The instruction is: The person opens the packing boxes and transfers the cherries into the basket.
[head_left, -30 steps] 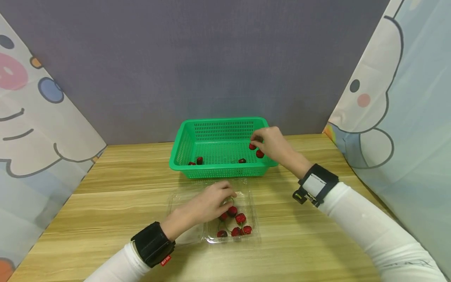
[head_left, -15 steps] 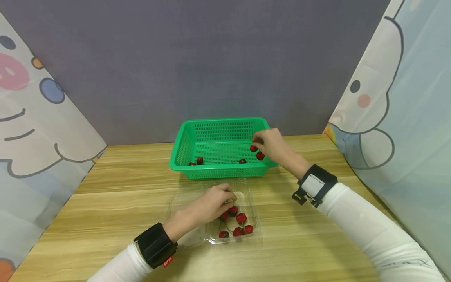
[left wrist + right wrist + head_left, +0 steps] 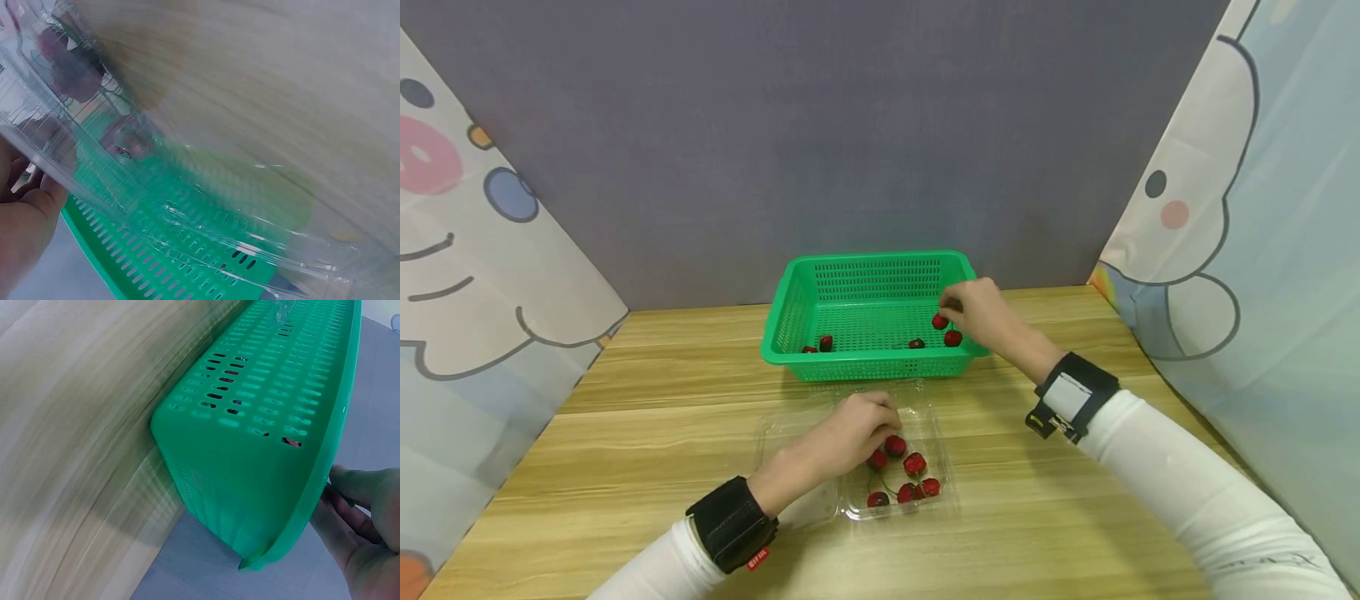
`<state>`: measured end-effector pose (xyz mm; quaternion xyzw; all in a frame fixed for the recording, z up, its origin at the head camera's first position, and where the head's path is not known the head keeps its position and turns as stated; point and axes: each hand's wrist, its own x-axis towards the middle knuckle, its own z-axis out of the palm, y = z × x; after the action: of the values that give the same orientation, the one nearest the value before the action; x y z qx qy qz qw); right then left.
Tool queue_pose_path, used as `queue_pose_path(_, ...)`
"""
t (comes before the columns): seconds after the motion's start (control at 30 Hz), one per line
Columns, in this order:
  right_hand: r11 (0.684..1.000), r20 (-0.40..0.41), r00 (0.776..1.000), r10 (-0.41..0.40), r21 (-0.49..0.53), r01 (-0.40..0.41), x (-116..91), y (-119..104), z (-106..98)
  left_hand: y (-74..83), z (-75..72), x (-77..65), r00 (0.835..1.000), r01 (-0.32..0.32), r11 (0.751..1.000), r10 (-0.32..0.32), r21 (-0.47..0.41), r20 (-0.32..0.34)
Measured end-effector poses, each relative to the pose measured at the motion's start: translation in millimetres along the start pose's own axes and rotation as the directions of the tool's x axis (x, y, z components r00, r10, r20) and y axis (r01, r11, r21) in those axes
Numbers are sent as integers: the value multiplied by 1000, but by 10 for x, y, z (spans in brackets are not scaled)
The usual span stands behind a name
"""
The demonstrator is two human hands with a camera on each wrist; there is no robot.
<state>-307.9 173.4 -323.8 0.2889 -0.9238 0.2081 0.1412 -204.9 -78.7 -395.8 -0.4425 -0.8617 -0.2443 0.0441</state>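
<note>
Over the right end of the green plastic basket (image 3: pixel 872 353), my right hand (image 3: pixel 981 308) pinches cherry stems. Two red cherries, a left one (image 3: pixel 940 321) and a lower right one (image 3: pixel 952 338), hang under its fingertips. The right wrist view shows a green stem (image 3: pixel 340 495) between thumb and fingers. My left hand (image 3: pixel 846 433) reaches into a clear plastic clamshell box (image 3: pixel 895 511), fingers curled and thumb close to them, right at the stem above a cherry (image 3: pixel 895 446). I cannot tell whether it grips that stem. In the left wrist view the box wall partly covers the fingers (image 3: pixel 47 197).
Several more cherries (image 3: pixel 914 464) lie in the box, whose clear lid (image 3: pixel 808 508) lies open to the left. A few cherries (image 3: pixel 826 343) rest in the basket. Behind the wooden table (image 3: pixel 662 417) stands a grey backdrop (image 3: pixel 865 142), with printed curtains at both sides.
My right hand has lowered slightly with its two cherries. The left hand's thumb and fingertips have drawn closer together over the box. The box has shifted slightly right in view.
</note>
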Motion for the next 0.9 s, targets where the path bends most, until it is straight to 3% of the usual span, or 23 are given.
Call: queue_pose_path(0.9,998,28,998,60,13,-60,-47,18,-14,47,-21,-24,1000,8,1000,-8,-25,-21)
